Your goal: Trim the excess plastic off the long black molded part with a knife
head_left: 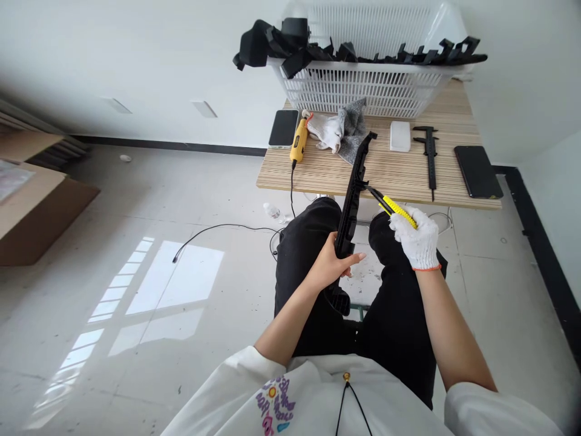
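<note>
My bare left hand (333,264) is wrapped round the lower part of a long black plastic strip (354,194), which rests on my lap and leans up against the edge of the wooden table (318,172). My right hand (418,241), in a white glove, grips a yellow utility knife (394,209). The knife's blade end touches the right side of the strip about halfway along its length.
On the table stand a white basket (363,91) full of black plastic parts, two phones (284,128) (477,171), a yellow corded tool (298,142), a spare glove and grey cloth (340,130), a white block (400,136) and a black caliper (430,154). Cardboard boxes (31,206) sit at left.
</note>
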Demonstrator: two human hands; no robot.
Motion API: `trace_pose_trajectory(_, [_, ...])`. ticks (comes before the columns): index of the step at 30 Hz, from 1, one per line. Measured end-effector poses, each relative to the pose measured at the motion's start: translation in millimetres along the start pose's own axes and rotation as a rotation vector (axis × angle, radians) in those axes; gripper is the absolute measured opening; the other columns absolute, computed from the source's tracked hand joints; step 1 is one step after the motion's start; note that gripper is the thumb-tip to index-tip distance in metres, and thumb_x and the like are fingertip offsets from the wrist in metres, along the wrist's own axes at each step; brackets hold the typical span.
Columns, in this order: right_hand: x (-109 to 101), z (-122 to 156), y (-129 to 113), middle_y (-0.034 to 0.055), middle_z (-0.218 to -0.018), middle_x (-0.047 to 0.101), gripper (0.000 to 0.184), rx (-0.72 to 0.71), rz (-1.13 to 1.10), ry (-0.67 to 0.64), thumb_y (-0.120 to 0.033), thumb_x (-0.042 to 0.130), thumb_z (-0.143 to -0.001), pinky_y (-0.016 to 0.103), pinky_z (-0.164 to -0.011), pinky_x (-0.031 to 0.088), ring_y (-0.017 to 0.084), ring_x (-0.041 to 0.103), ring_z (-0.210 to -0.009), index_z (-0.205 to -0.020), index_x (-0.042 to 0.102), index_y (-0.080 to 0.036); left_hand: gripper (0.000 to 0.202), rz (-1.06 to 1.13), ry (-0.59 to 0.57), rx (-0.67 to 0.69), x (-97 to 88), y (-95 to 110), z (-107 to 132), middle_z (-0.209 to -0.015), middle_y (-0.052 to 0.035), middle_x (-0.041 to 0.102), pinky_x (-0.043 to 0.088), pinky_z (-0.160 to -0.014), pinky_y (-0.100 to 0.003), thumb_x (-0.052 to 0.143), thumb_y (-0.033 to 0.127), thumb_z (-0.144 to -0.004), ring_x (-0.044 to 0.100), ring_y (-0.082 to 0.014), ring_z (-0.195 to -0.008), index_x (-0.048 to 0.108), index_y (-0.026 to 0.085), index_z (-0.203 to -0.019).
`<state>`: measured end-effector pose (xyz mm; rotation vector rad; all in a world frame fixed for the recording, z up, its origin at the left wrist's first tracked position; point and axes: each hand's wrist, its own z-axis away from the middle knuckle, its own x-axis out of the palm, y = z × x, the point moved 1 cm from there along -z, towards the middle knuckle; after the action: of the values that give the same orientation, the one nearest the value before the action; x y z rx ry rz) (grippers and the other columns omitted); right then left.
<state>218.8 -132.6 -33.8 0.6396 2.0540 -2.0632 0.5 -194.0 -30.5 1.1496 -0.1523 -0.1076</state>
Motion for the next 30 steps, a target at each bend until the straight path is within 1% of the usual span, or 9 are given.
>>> trace_pose_trajectory(3, [6.8, -3.8, -2.1, -0.0006, -0.069, 0.063, 0.048, 0.11, -0.17, 0.031, -0.056, 0.069, -0.079, 0.021, -0.045, 0.043, 0.008, 0.051, -0.051, -0.108, 0.068, -0.018, 0.055, -0.014, -0.003, 0.013, 4.8, -1.0, -1.7, -0.071, 0.0042, 0.06, 0.04, -0.043, -0.019, 0.077, 0.052, -0.08, 0.048, -0.0056, -0.046, 0.048, 0.02, -0.113])
trace_pose_trajectory(6, [12.1, -6.2, -5.4, -0.0025, -0.066, 0.06, 0.043, 0.18, -0.217, 0.018, -0.054, 0.068, -0.078, 0.019, -0.043, 0.04, 0.006, 0.046, -0.048, -0.101, 0.067, -0.018, 0.049, 0.058, -0.031, -0.015, 14.6, -0.8, -7.3, -0.063, 0.0055, 0.052, 0.035, -0.041, -0.019, 0.062, 0.063, -0.087, 0.04, -0.0059, -0.043, 0.054, 0.018, -0.106])
trace_pose_trajectory(10, [8.2, -2.2, -16.0, -0.0022, -0.067, 0.059, 0.042, 0.177, -0.213, 0.068, -0.054, 0.065, -0.078, 0.018, -0.042, 0.038, 0.006, 0.046, -0.047, -0.097, 0.065, -0.017, 0.068, 0.244, -0.094, -0.142, 25.6, -2.6, -15.9, -0.057, 0.0049, 0.045, 0.029, -0.04, -0.02, 0.02, 0.072, -0.098, 0.029, -0.0061, -0.037, 0.058, 0.016, -0.103])
trace_pose_trajectory(12, [2.0, 0.2, -23.3, -0.002, -0.066, 0.058, 0.042, 0.168, -0.214, 0.08, -0.055, 0.065, -0.077, 0.018, -0.041, 0.036, 0.006, 0.045, -0.047, -0.095, 0.064, -0.017, 0.074, 0.318, -0.123, -0.184, 27.5, -4.7, -17.9, -0.056, 0.0043, 0.044, 0.027, -0.04, -0.02, 0.011, 0.071, -0.098, 0.027, -0.0066, -0.036, 0.059, 0.015, -0.101])
trace_pose_trajectory(17, [-17.4, -8.3, -38.2, -0.0018, -0.06, 0.057, 0.049, 0.144, -0.167, 0.068, -0.059, 0.067, -0.074, 0.02, -0.039, 0.031, 0.006, 0.042, -0.043, -0.094, 0.065, -0.015, 0.066, 0.493, -0.222, -0.215, 25.2, -8.5, -9.6, -0.056, 0.0063, 0.04, 0.021, -0.04, -0.019, 0.022, 0.072, -0.098, 0.021, -0.0055, -0.037, 0.057, 0.016, -0.097])
trace_pose_trajectory(21, [-24.8, -29.3, -43.7, -0.0008, -0.053, 0.056, 0.052, 0.122, -0.086, -0.033, -0.061, 0.075, -0.063, 0.022, -0.037, 0.026, 0.006, 0.038, -0.04, -0.081, 0.068, -0.013, 0.067, 0.493, -0.322, -0.218, 22.9, -12.0, 3.2, -0.055, 0.0076, 0.037, 0.018, -0.039, -0.019, 0.025, 0.077, -0.094, 0.018, -0.0057, -0.036, 0.054, 0.017, -0.094])
trace_pose_trajectory(23, [-24.9, -39.1, -43.7, -0.0013, -0.051, 0.055, 0.052, 0.091, -0.056, -0.05, -0.06, 0.078, -0.06, 0.021, -0.038, 0.025, 0.006, 0.037, -0.041, -0.078, 0.069, -0.012, 0.067, 0.489, -0.34, -0.229, 21.7, -17.8, 6.7, -0.053, 0.008, 0.037, 0.017, -0.039, -0.02, 0.023, 0.078, -0.093, 0.017, -0.0061, -0.036, 0.053, 0.018, -0.094])
trace_pose_trajectory(27, [-23.5, -50.3, -34.9, -0.0018, -0.054, 0.055, 0.053, 0.064, -0.064, -0.036, -0.063, 0.073, -0.066, 0.022, -0.04, 0.028, 0.007, 0.038, -0.042, -0.085, 0.07, -0.013, 0.07, 0.545, -0.355, -0.268, 18.4, -33.1, 6.3, -0.053, 0.0076, 0.039, 0.015, -0.039, -0.02, 0.025, 0.083, -0.09, 0.017, -0.0056, -0.036, 0.053, 0.019, -0.095])
trace_pose_trajectory(30, [-26.1, -50.9, -23.9, -0.0016, -0.054, 0.054, 0.053, 0.093, -0.074, -0.076, -0.064, 0.07, -0.069, 0.023, -0.038, 0.026, 0.007, 0.036, -0.04, -0.085, 0.069, -0.014, 0.072, 0.527, -0.337, -0.275, 15.5, -37.3, 4.2, -0.053, 0.0073, 0.041, 0.016, -0.039, -0.02, 0.032, 0.086, -0.086, 0.019, -0.0048, -0.036, 0.055, 0.018, -0.098])
